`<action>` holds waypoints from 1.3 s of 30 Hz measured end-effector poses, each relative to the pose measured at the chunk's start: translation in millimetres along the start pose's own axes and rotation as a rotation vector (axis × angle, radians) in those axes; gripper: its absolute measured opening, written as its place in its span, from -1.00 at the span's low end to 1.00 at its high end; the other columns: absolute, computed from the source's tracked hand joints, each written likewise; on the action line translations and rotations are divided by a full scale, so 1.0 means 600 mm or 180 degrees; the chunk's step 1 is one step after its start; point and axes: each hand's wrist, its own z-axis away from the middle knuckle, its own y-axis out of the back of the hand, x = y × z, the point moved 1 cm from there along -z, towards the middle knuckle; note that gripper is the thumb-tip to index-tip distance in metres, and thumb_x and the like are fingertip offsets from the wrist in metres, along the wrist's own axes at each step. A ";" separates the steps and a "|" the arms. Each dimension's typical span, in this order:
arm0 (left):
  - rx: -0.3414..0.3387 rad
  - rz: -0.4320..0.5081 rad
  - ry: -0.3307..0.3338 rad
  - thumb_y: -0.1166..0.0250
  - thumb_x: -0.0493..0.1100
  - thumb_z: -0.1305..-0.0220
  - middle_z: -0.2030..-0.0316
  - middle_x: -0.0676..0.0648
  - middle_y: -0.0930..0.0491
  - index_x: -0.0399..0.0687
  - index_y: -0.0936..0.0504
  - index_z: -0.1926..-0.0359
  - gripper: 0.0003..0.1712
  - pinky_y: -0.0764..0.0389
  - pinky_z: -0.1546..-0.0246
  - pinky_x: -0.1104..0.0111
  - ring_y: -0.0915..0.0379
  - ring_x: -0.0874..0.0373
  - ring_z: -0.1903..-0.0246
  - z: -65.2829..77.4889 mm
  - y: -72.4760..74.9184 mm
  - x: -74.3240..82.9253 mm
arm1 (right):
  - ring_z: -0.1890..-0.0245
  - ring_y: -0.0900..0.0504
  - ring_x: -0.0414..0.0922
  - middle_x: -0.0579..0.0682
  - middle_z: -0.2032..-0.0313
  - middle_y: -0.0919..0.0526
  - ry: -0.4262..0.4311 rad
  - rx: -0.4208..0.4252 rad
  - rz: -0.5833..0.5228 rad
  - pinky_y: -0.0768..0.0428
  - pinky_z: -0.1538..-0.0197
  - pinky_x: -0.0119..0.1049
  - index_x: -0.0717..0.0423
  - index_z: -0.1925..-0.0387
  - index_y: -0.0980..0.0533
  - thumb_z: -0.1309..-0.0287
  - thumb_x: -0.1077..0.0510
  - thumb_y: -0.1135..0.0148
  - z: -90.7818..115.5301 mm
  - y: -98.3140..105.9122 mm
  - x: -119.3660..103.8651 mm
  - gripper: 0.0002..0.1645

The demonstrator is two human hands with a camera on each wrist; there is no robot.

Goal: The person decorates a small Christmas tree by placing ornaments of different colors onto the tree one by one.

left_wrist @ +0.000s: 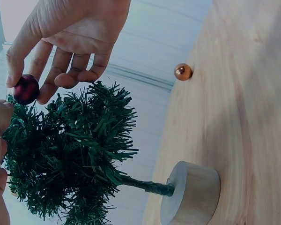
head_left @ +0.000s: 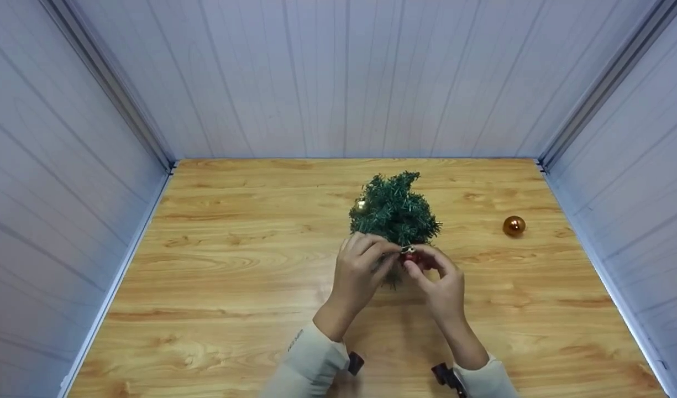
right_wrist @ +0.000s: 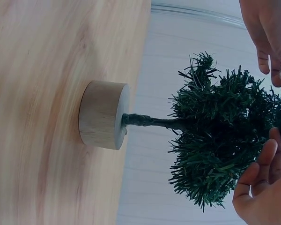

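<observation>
So, two hands in this one, and one dark red ball (left_wrist: 26, 89) right between them. The right hand (head_left: 446, 282) has it clamped, thumb on one side and fingers on the other. The left hand (head_left: 356, 273) comes in from the left with its thumb and index fingertips close together right by the ball's single gold cap (head_left: 408, 250); can't tell if they're actually pinching anything, too small to see. The ball sits at the near side of the one little green tree (head_left: 396, 207), just beside the branches. There's one shiny gold ornament (head_left: 361, 204) on the tree's left side. Tree's upright, on one thin trunk (right_wrist: 152, 121) stuck in one round, pale base (right_wrist: 100, 115) that sits on the table. Then one copper-orange ball (head_left: 514, 225) off by itself on the right, well apart from the tree and from both hands. So that's three round shiny bits I can count: one red, one gold, one copper. At the near edge you get two pale sleeves, left one (head_left: 310, 362) with some small dark lettering, and two small black pieces, one by each cuff. All of it's over one wood-grain table (head_left: 233, 265), with three whitish panelled walls around it: left, right and far (head_left: 344, 77).
</observation>
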 end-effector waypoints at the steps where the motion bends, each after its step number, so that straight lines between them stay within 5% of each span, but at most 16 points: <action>1: 0.0021 -0.0008 -0.0010 -0.47 -0.17 -0.14 0.28 0.12 -0.65 0.12 -0.73 0.26 -0.87 -0.43 0.26 0.34 -0.46 0.20 0.31 -0.001 0.000 0.000 | 0.37 -0.57 -0.32 0.13 0.33 -0.70 -0.0006 0.0003 0.0029 -0.57 0.22 -0.38 0.40 0.16 -0.62 -0.03 0.45 -0.37 0.000 0.000 0.000 -0.73; 15: 0.0029 -0.0066 -0.0056 -0.39 -0.18 -0.23 0.23 0.10 -0.66 0.04 -0.65 0.26 -0.93 -0.46 0.28 0.36 -0.50 0.19 0.29 -0.021 0.001 0.006 | 0.46 -0.56 -0.28 0.01 0.37 -0.73 0.0320 -0.0054 0.0470 -0.51 0.36 -0.40 0.17 0.16 -0.68 0.05 0.37 -0.49 0.007 -0.008 0.065 -0.67; 23: 0.0019 -0.0075 -0.0090 -0.40 -0.22 -0.19 0.28 0.12 -0.70 0.04 -0.67 0.29 -0.92 -0.41 0.34 0.39 -0.48 0.22 0.35 -0.028 -0.005 0.008 | 0.41 -0.62 -0.19 -0.02 0.31 -0.74 0.0589 -0.0141 0.0623 -0.54 0.28 -0.48 0.14 0.19 -0.67 0.05 0.35 -0.49 0.012 -0.008 0.069 -0.69; 33: -0.0118 -0.0184 -0.0052 -0.41 -0.22 -0.15 0.31 0.15 -0.69 0.06 -0.68 0.31 -0.90 -0.32 0.39 0.42 -0.42 0.23 0.40 -0.035 -0.008 0.009 | 0.37 -0.64 -0.23 -0.06 0.26 -0.76 0.0553 -0.0154 0.0656 -0.56 0.27 -0.45 0.07 0.16 -0.71 0.00 0.29 -0.49 0.000 0.004 0.062 -0.71; 39: -0.0193 -0.0230 -0.0017 -0.36 -0.20 -0.24 0.29 0.12 -0.69 0.05 -0.68 0.28 -0.95 -0.45 0.36 0.42 -0.49 0.22 0.36 -0.045 -0.009 0.014 | 0.43 -0.62 -0.08 -0.01 0.30 -0.71 0.0566 -0.0240 0.0694 -0.60 0.34 -0.33 0.11 0.23 -0.71 0.02 0.33 -0.48 -0.026 0.010 0.047 -0.75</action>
